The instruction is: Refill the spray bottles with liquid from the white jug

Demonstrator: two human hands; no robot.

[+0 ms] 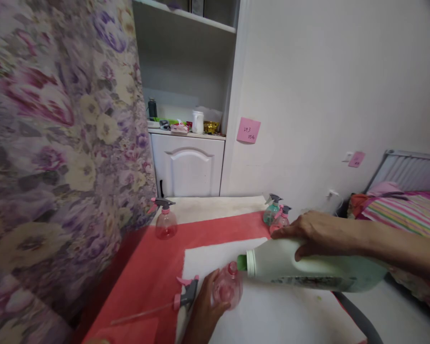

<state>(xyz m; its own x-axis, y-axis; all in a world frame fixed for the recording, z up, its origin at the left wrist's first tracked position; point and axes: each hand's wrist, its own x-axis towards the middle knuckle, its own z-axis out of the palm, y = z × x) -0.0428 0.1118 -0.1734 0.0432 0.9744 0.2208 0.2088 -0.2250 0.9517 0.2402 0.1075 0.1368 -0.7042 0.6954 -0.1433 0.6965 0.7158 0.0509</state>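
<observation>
My left hand (pixel 208 301) is wrapped round a small clear pink bottle (pixel 228 287), its neck open and upright over the white sheet. From the right, my right hand (pixel 310 234) grips a large pale green jug (pixel 283 267) by its handle. The jug lies nearly on its side, with its green spout (pixel 241 262) right beside the pink bottle's mouth. No stream of liquid can be made out. Left of my left hand, a grey and pink spray head (pixel 188 294) with a long thin tube rests on the red and white surface.
A pink spray bottle (pixel 166 224) stands at the table's far left. A green spray bottle (pixel 271 213) and another pink one (pixel 280 219) stand at the far right, behind the jug. A floral curtain (pixel 64 143) hangs on the left; a bed (pixel 408 205) is at the right.
</observation>
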